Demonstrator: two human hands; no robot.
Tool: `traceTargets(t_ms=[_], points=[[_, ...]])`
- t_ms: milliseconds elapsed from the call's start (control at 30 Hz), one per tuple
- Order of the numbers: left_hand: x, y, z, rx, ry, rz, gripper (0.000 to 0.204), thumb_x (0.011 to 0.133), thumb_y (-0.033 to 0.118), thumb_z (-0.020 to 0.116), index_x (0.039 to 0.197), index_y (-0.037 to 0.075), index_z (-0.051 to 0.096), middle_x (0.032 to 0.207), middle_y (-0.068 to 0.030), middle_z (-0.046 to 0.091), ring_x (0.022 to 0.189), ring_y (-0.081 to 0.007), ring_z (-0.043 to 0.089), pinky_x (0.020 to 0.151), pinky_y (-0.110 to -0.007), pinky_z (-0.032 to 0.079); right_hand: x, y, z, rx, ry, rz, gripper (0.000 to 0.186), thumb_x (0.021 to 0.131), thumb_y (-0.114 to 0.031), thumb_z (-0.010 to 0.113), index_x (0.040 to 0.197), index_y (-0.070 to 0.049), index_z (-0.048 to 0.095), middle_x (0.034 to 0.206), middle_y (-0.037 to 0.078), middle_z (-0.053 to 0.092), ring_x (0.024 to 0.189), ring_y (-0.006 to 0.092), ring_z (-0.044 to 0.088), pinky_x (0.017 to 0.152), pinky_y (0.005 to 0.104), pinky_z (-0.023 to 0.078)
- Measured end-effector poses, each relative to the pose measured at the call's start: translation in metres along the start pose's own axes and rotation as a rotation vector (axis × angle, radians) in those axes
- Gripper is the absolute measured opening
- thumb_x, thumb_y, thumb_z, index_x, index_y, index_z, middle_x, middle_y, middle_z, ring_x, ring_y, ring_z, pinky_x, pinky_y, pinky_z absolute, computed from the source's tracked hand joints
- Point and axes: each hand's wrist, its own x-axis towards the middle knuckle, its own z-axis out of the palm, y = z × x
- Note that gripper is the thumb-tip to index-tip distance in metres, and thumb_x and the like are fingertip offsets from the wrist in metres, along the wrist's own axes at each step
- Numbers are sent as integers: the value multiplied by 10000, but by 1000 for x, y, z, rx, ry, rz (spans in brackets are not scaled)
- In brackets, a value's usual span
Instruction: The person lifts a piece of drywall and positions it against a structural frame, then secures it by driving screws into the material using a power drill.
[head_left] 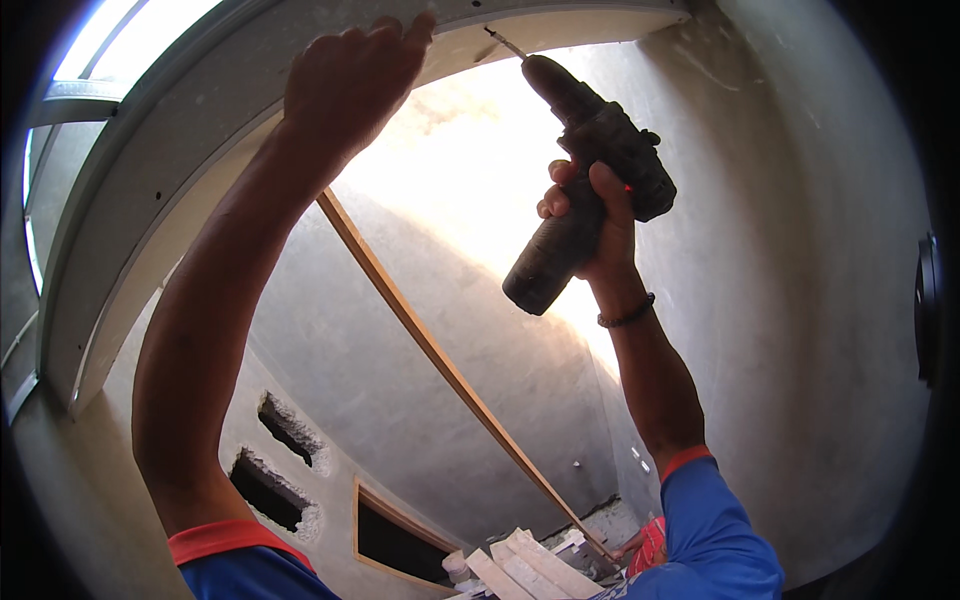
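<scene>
My right hand [600, 205] is wrapped round the grip of a black cordless drill [610, 140], held up and tilted to the upper left. A slim driver bit [505, 42] sticks out of its nose, the tip close to the underside of a pale ceiling board [560, 25]; whether it touches a screw is too small to tell. To the left, my left hand [350, 80] is raised against the board's face near its edge. Its fingers are curled, and what they hold, if anything, is hidden by the back of the hand.
A long wooden batten [430, 345] slants from near my left forearm down to the lower right. A person in red [648, 545] is at its foot. Metal framing [85, 95] runs at upper left. Below are stacked pale boards [530, 565], a framed wall opening [395, 535] and rough holes [268, 490].
</scene>
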Motion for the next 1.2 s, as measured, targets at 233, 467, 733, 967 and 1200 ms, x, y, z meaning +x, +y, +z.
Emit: traceTargets(t_ms=[233,467,733,967,1200], points=[[-3,6,-4,-121,-114,-45,324,978,183,426,1290,102,451,881,-93,617,702,-204,639,549,-323,528,-5,4,3,-31,4,-1,272,896,-244,614,1096,-83,525,894,71,626,676,164,627,640,321,533],[-3,13,-7,-37,-96,-6,334,970,181,438,1294,100,453,959,-96,607,757,-219,647,571,-339,539,-10,3,8,-160,49,-46,321,914,-290,582,1159,-95,509,994,65,633,685,150,615,676,308,512],[-51,-12,41,-467,646,255,403,875,73,613,1271,83,535,814,-95,673,675,-195,683,557,-288,558,-39,1,21,-80,89,-39,336,910,-259,588,1178,-63,536,1036,117,659,700,185,638,616,305,540],[-278,99,-8,-2612,-488,-1096,385,1022,283,379,1279,17,489,619,18,423,437,-49,316,390,-207,277,-168,-36,40,-244,131,98,538,905,-447,528,1204,0,510,1109,91,559,673,155,529,693,332,435],[-444,275,-7,-2776,-365,-2843,326,866,67,430,1184,14,475,710,-32,421,537,-146,358,479,-283,304,-237,-63,59,-325,224,450,559,808,-357,650,1190,5,460,1062,137,597,638,198,586,641,337,485]])
